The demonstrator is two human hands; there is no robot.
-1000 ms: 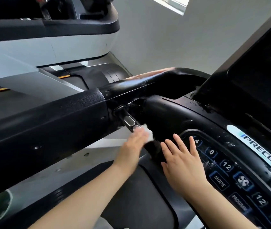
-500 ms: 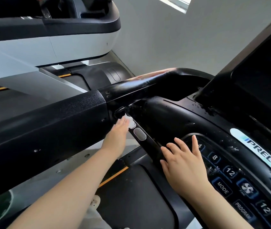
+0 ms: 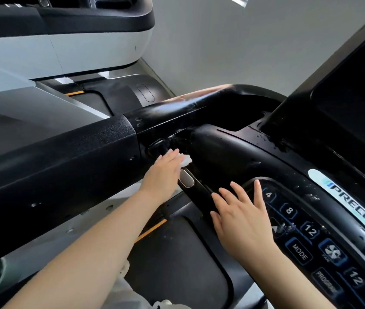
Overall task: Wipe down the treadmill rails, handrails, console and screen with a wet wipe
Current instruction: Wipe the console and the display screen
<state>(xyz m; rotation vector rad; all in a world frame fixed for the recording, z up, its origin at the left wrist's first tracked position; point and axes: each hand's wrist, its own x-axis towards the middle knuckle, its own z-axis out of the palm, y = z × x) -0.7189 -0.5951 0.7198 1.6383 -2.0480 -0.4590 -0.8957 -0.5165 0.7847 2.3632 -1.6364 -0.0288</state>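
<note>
My left hand (image 3: 165, 172) presses a white wet wipe (image 3: 185, 160) against the upper end of a short black grip bar (image 3: 193, 186) with a grey sensor pad, where it meets the treadmill's black handrail (image 3: 199, 108). Most of the wipe is hidden under my fingers, which lie fairly straight over it. My right hand (image 3: 241, 217) rests with spread fingers on the lower end of that bar and the edge of the console (image 3: 310, 233) with its number and MODE buttons. The dark screen (image 3: 355, 85) rises at the upper right.
A thick black side rail (image 3: 54, 163) crosses the left half of the view. A neighbouring grey and black machine (image 3: 65, 45) stands behind it, by a white wall (image 3: 232, 41). The running belt (image 3: 177, 264) lies below my arms. Water droplets dot the console surface.
My left hand slid the wipe up the grip bar from beside the sensor pad to its upper end and stays there. My right hand barely shifted.
</note>
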